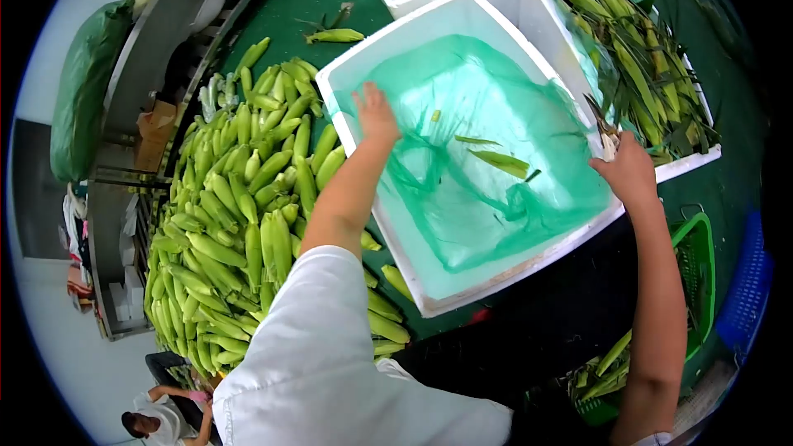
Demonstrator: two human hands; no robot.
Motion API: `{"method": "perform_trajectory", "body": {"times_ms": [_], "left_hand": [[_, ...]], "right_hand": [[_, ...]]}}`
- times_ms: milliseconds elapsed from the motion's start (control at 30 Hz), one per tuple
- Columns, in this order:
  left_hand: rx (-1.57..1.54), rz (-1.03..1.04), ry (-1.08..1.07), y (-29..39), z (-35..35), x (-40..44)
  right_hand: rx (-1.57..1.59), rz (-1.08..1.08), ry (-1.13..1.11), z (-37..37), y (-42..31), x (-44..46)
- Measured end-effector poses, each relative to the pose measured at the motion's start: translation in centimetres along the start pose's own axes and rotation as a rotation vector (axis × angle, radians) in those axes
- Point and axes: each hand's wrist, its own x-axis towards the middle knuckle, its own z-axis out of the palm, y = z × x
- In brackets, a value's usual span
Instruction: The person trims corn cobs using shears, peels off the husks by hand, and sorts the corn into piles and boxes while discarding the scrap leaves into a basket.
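In front of me a white foam box (487,2) is lined with a thin green plastic bag (462,66). Several loose husk pieces (502,163) lie on the liner. My left hand (377,113) is at the box's left side, fingers apart, over the inner wall and the liner; whether it touches them I cannot tell. At the right rim, my right hand (629,169) is closed around a pair of shears (609,134), blades pointing up and away. Part of the shears' handle is hidden in the palm.
A large heap of green corn cobs (223,223) lies left of the box. Two more foam boxes hold husks, one at the right (709,147) and one behind. A green basket (700,281) and blue basket (747,281) stand lower right. Another person (169,417) is at lower left.
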Motion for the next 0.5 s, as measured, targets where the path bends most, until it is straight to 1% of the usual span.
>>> {"method": "perform_trajectory", "body": {"times_ms": [67, 167, 200, 267, 300, 367, 400, 467, 500], "left_hand": [[0.217, -0.077, -0.009, -2.4, 4.5, 1.3], [0.272, -0.195, -0.047, -2.8, 6.3, 2.7], [0.203, -0.064, -0.123, -2.7, 6.5, 3.2], [0.075, 0.206, -0.275, -3.0, 6.2, 3.6], [-0.204, 0.242, -0.178, -2.9, 8.8, 4.4], [-0.921, 0.080, -0.215, 0.0, 9.4, 3.6], [-1.383, -0.038, -0.121, 3.4, 12.2, 3.6], [-1.304, 0.263, 0.116, 14.0, 13.2, 0.5], [-1.469, 0.332, -0.034, 17.6, 6.1, -5.3]], "right_hand": [[0.080, 0.096, -0.090, 2.3, 2.6, 0.9], [0.259, 0.064, -0.197, 2.8, 3.8, -0.6], [0.210, -0.033, -0.149, 3.2, 4.0, -1.3], [0.038, -0.045, -0.227, 2.8, 2.8, -1.7], [0.030, -0.046, -0.224, 2.7, 2.8, -1.7], [0.023, -0.052, -0.223, 3.3, 3.0, -1.8], [0.022, -0.041, -0.238, 3.3, 3.3, -1.9], [0.025, -0.035, -0.256, 3.5, 3.2, -1.4], [0.038, -0.027, -0.264, 3.6, 3.1, -1.3]]}}
